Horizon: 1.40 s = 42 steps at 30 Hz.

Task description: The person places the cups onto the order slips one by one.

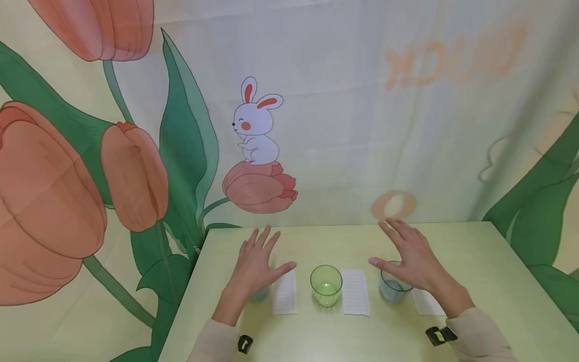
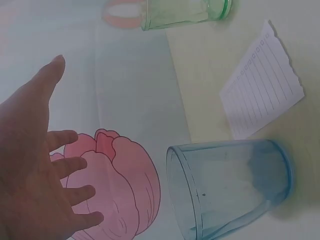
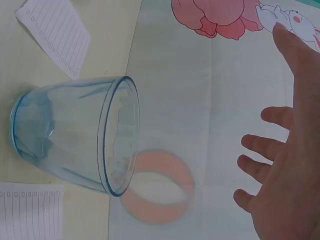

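Both hands hover over the table with fingers spread and nothing held. My left hand is above a blue glass, which it mostly covers in the head view; in the left wrist view that blue glass stands clearly apart from the fingers. My right hand is over another blue glass, overlapping its rim from the head camera. The right wrist view shows this glass upright, away from the fingertips. Between the hands stands a green glass, with neither hand at it.
Torn lined paper slips lie between the glasses: a left slip, a middle slip, and a right slip partly under the right arm's outline. Behind the pale table hangs a curtain printed with tulips and a rabbit.
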Each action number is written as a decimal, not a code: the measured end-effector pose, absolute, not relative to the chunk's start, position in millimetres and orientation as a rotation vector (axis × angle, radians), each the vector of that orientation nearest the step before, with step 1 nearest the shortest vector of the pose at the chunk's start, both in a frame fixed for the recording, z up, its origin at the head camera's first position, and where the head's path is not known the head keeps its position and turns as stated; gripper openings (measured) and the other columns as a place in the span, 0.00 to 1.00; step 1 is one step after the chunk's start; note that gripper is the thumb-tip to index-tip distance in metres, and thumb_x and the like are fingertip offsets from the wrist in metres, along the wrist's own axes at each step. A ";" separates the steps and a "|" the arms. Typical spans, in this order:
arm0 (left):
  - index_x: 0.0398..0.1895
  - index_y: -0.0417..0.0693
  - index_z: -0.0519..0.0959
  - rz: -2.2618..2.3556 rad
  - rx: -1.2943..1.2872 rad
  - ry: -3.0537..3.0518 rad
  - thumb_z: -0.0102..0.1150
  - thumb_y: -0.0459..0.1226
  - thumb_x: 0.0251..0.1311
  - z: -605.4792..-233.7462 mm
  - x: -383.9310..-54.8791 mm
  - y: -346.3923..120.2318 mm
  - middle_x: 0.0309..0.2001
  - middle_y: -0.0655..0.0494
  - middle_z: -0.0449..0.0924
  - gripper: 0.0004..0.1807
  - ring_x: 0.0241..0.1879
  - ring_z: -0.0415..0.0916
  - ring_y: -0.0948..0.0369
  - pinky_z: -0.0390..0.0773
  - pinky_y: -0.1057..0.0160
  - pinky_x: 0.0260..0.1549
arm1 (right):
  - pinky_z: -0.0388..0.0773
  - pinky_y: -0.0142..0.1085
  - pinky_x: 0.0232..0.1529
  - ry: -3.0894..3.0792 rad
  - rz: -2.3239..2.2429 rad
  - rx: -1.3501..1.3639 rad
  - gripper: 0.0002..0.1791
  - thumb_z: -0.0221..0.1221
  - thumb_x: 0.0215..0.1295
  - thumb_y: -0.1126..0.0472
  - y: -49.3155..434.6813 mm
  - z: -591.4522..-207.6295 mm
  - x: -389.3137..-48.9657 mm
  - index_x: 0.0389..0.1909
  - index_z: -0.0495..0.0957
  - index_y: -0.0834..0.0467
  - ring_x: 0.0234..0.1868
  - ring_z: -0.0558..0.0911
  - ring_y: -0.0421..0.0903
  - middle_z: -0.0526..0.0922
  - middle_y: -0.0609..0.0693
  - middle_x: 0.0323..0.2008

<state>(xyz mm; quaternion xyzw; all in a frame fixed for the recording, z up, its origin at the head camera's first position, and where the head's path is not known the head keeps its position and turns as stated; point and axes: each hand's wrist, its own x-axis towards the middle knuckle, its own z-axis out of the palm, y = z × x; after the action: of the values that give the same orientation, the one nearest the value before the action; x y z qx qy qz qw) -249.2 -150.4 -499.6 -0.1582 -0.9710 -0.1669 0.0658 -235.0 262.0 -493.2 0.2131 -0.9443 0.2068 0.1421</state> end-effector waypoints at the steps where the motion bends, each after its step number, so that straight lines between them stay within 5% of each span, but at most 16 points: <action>1: 0.83 0.54 0.63 -0.501 -0.472 -2.932 0.61 0.71 0.62 -499.4 -249.4 -151.2 0.85 0.48 0.51 0.53 0.83 0.45 0.39 0.50 0.29 0.76 | 0.52 0.72 0.72 -2.715 0.608 0.619 0.54 0.68 0.65 0.34 260.6 -494.2 -235.2 0.83 0.59 0.56 0.79 0.58 0.68 0.60 0.63 0.80; 15: 0.83 0.50 0.62 -0.566 -0.379 -2.950 0.67 0.68 0.60 -508.9 -245.0 -180.4 0.84 0.46 0.53 0.55 0.82 0.47 0.39 0.49 0.29 0.76 | 0.53 0.67 0.76 -2.642 0.650 0.741 0.61 0.69 0.62 0.31 201.5 -513.9 -225.3 0.83 0.56 0.65 0.81 0.59 0.61 0.60 0.61 0.81; 29: 0.81 0.44 0.64 -0.620 -0.254 -3.026 0.74 0.65 0.54 -537.7 -236.5 -221.3 0.80 0.40 0.60 0.58 0.79 0.53 0.36 0.55 0.28 0.73 | 0.50 0.61 0.80 -2.703 0.360 0.974 0.63 0.49 0.65 0.17 118.1 -538.4 -224.4 0.84 0.53 0.61 0.84 0.54 0.54 0.55 0.56 0.84; 42: 0.80 0.41 0.64 -0.667 -0.286 -2.983 0.77 0.64 0.53 -556.1 -235.0 -215.9 0.78 0.38 0.63 0.59 0.77 0.57 0.36 0.61 0.31 0.72 | 0.52 0.52 0.82 -2.709 0.270 1.144 0.61 0.47 0.68 0.18 61.1 -551.2 -217.4 0.83 0.55 0.63 0.85 0.51 0.53 0.53 0.56 0.84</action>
<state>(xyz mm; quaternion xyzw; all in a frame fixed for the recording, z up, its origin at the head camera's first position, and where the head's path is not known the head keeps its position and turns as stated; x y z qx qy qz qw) -235.0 -215.9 -556.1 -0.0932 -0.9710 -0.2171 0.0357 -217.4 61.1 -551.2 0.3857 -0.9133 0.0910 0.0943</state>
